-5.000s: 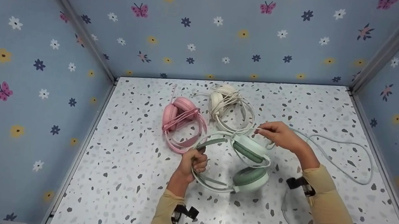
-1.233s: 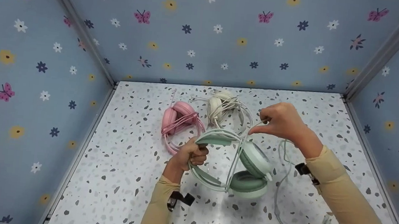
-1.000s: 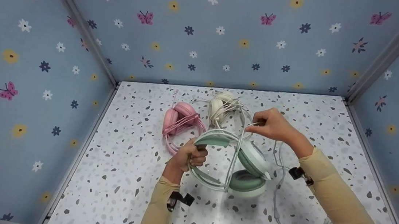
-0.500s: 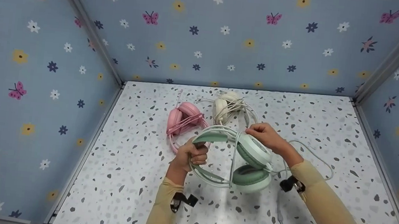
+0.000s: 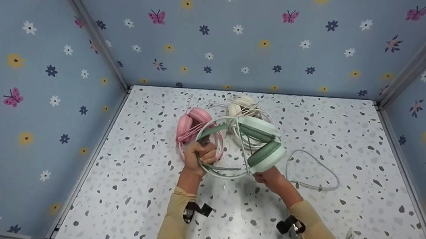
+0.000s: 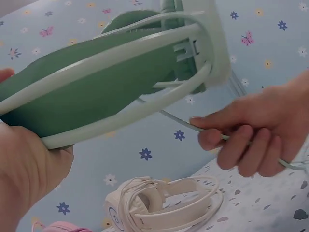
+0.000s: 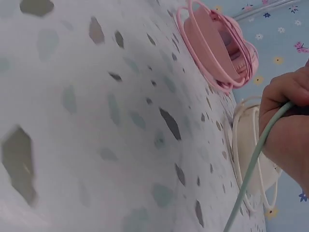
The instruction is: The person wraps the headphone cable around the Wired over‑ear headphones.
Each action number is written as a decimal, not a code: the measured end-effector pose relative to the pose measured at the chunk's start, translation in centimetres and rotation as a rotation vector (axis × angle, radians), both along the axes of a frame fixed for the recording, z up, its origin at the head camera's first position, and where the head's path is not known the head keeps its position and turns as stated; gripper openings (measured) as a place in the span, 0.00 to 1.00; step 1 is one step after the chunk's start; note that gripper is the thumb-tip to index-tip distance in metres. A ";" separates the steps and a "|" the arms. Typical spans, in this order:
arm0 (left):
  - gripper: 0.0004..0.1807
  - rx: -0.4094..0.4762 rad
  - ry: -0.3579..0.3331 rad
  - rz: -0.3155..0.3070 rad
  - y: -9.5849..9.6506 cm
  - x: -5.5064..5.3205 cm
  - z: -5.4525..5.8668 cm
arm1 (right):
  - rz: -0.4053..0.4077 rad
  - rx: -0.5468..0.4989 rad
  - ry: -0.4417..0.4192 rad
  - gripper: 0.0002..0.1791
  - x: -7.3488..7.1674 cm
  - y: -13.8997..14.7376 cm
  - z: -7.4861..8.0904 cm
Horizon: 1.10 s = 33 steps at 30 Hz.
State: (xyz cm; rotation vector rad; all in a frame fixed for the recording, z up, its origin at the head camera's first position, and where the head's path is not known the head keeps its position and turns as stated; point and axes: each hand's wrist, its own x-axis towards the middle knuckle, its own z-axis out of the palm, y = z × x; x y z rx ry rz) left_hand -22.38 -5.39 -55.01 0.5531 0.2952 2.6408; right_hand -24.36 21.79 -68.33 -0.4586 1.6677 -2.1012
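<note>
My left hand (image 5: 199, 158) grips the headband of the mint-green headphones (image 5: 266, 157), holding them above the table with the ear cups to the right. Their pale cable wraps across the headband near the ear cups. My right hand (image 5: 271, 179), just below the lower ear cup, pinches the cable (image 6: 181, 121) between thumb and curled fingers, as the left wrist view shows. In the right wrist view the green cable (image 7: 248, 174) runs down out of the right hand (image 7: 289, 125). A loose loop of it lies on the table to the right.
Pink headphones (image 5: 184, 128) with their cable wound round them lie behind my left hand. Cream headphones (image 5: 244, 103), also wrapped, lie further back, partly covered by the green pair. The speckled table (image 5: 120, 188) is bounded by flowered walls (image 5: 220, 42).
My right hand has carried the cable over the headband and down to below the ear cups. The green headphones have tilted and shifted up and left. The cable loop on the table has shrunk.
</note>
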 end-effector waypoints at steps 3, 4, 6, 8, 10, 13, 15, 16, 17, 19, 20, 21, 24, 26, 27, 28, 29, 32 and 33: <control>0.13 -0.032 -0.062 0.092 -0.2 -0.4 0.2 | -0.070 0.101 -0.060 0.24 3.3 -1.7 5.0; 0.14 -0.037 -0.085 0.124 -0.3 -0.5 0.3 | -0.076 0.113 -0.053 0.23 4.1 -2.0 6.2; 0.13 -0.034 -0.122 0.186 -0.5 -0.7 0.5 | -0.110 0.172 -0.032 0.23 5.7 -2.3 8.1; 0.12 -0.012 -0.163 0.240 -0.7 -1.1 0.8 | -0.138 0.247 0.019 0.23 7.0 -2.3 9.0; 0.12 0.006 -0.196 0.285 -1.0 -1.4 1.0 | -0.173 0.313 0.073 0.21 8.1 -2.2 9.2; 0.13 -0.009 -0.243 0.363 -1.3 -1.9 1.2 | -0.229 0.388 0.207 0.19 9.2 -1.7 8.1; 0.14 -0.045 -0.264 0.413 -1.5 -2.1 1.2 | -0.273 0.443 0.290 0.17 9.8 -1.4 7.4; 0.15 -0.071 -0.272 0.436 -1.5 -2.1 1.1 | -0.293 0.474 0.326 0.16 10.0 -1.2 7.3; 0.15 -0.091 -0.280 0.453 -1.5 -2.1 1.1 | -0.311 0.506 0.364 0.15 10.3 -1.0 7.3; 0.15 -0.116 -0.290 0.467 -1.4 -2.1 1.0 | -0.332 0.552 0.429 0.14 10.6 -0.9 7.7; 0.15 -0.121 -0.292 0.469 -1.4 -2.1 1.0 | -0.333 0.571 0.457 0.14 10.7 -0.9 7.9; 0.15 -0.118 -0.297 0.470 -1.3 -2.1 1.0 | -0.332 0.583 0.479 0.13 10.8 -0.9 8.1; 0.15 -0.104 -0.303 0.478 -1.2 -2.1 1.1 | -0.327 0.616 0.538 0.13 10.8 -0.9 8.7; 0.15 -0.104 -0.302 0.492 -1.2 -2.1 1.1 | -0.325 0.641 0.564 0.13 10.9 -0.9 8.9; 0.15 -0.106 -0.302 0.495 -1.2 -2.1 1.1 | -0.329 0.655 0.573 0.13 11.0 -0.9 9.0; 0.15 -0.111 -0.302 0.496 -1.2 -2.0 1.1 | -0.331 0.674 0.583 0.13 11.1 -0.9 9.2; 0.14 -0.120 -0.301 0.500 -1.3 -2.0 1.1 | -0.335 0.698 0.597 0.14 11.2 -0.8 9.3; 0.14 -0.154 -0.302 0.518 -1.4 -2.0 1.1 | -0.332 0.799 0.659 0.13 11.7 -0.6 10.0; 0.14 -0.170 -0.307 0.532 -1.5 -2.0 1.1 | -0.326 0.845 0.691 0.13 11.9 -0.5 10.3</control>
